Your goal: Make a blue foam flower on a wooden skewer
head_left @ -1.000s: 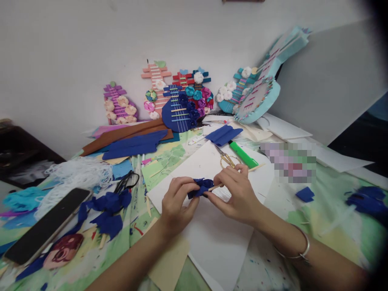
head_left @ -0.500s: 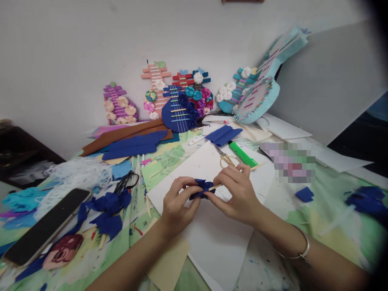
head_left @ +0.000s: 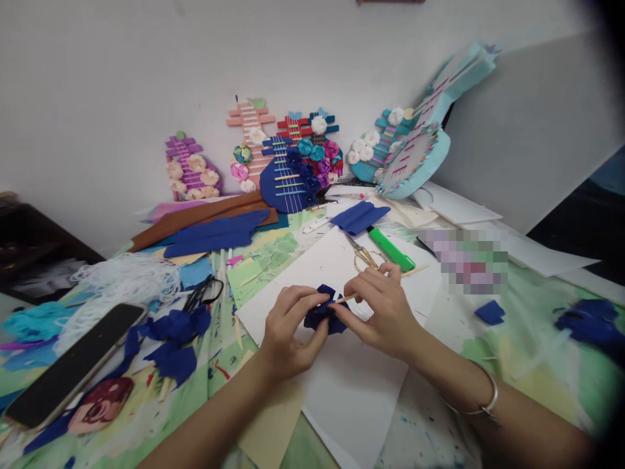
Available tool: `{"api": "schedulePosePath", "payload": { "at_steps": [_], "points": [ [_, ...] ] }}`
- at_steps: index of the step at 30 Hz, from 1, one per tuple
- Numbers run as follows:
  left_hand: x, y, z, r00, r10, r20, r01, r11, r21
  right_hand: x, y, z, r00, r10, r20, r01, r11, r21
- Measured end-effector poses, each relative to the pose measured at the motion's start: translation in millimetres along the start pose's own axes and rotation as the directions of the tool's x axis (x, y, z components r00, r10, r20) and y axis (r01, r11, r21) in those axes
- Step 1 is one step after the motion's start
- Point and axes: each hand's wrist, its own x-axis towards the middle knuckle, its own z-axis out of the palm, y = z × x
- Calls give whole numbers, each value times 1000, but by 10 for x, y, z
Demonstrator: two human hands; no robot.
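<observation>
Between the thumb and fingers of my left hand (head_left: pixel 295 326) is a dark blue crepe paper flower (head_left: pixel 319 316) with crumpled petals. My right hand (head_left: pixel 383 306) pinches a thin wooden stick (head_left: pixel 346 299), its tip against the middle of the flower; the right thumb also touches the petals. Both hands are over white paper (head_left: pixel 361 384). Just beyond the right fingers lie gold-handled scissors (head_left: pixel 364 256) and a green utility knife (head_left: pixel 392 249). A folded piece of blue crepe paper (head_left: pixel 360 217) rests behind them.
Small decorated guitars, among them a blue guitar (head_left: pixel 286 179), lean on the wall. A large light-blue guitar (head_left: pixel 430 156) stands at the back right. To the left are a phone (head_left: pixel 75 365), white string (head_left: pixel 127 293) and blue paper scraps (head_left: pixel 178 332). A blue square (head_left: pixel 490 312) lies right.
The blue flower has turned in my left fingers, and more of its petals show above and below. My right hand stays close with the stick at it.
</observation>
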Motion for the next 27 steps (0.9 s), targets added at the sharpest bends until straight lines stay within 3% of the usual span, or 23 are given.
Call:
{"api": "schedulePosePath", "payload": {
  "at_steps": [16, 27],
  "points": [
    [46, -22, 8, 1000, -17, 2, 17, 998, -56, -21, 32, 27, 1000, 9, 30, -8, 1000, -27],
    [44, -17, 13, 999, -48, -12, 47, 997, -54, 7, -7, -2, 1000, 13, -11, -13, 1000, -15]
  ]
}}
